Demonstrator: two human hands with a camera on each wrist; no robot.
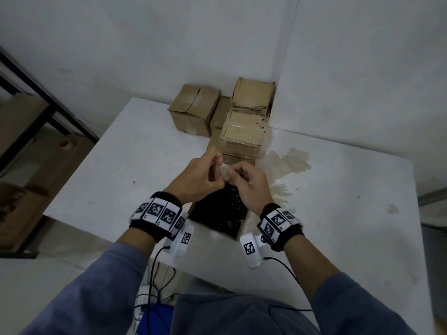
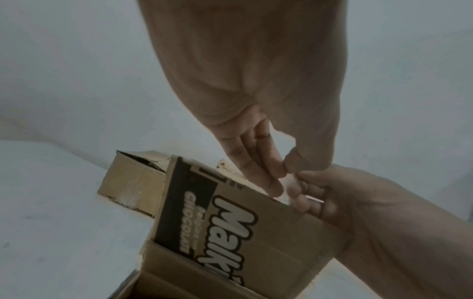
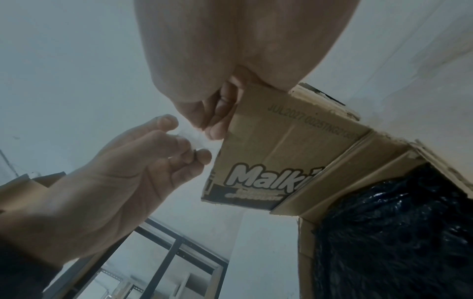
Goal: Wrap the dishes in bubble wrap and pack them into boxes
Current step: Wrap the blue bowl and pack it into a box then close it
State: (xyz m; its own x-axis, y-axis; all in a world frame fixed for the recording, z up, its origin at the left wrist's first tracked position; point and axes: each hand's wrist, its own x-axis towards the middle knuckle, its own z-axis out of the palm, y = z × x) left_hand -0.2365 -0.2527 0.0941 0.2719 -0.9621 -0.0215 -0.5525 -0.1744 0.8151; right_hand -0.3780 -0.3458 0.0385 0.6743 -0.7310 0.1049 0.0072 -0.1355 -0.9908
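Note:
An open cardboard box (image 1: 193, 209) stands on the white table (image 1: 338, 189) near its front edge. A bundle in black bubble wrap (image 1: 222, 209) fills it, also seen in the right wrist view as black bubble wrap (image 3: 396, 232). One printed flap (image 2: 230, 218) stands up at the far side. Just above the box, my left hand (image 1: 215, 168) and right hand (image 1: 232, 174) meet fingertip to fingertip. Between them they pinch a small clear strip that looks like tape (image 3: 189, 135). The left hand's fingers (image 2: 268, 172) and the right hand's fingers (image 3: 212, 121) are curled round it.
Three closed cardboard boxes (image 1: 193, 110) (image 1: 251, 95) (image 1: 244, 134) stand at the back by the wall corner. A brownish stain (image 1: 287, 160) marks the table right of them. A dark metal shelf frame (image 1: 36, 93) stands to the left. Cables hang from the wrist cameras.

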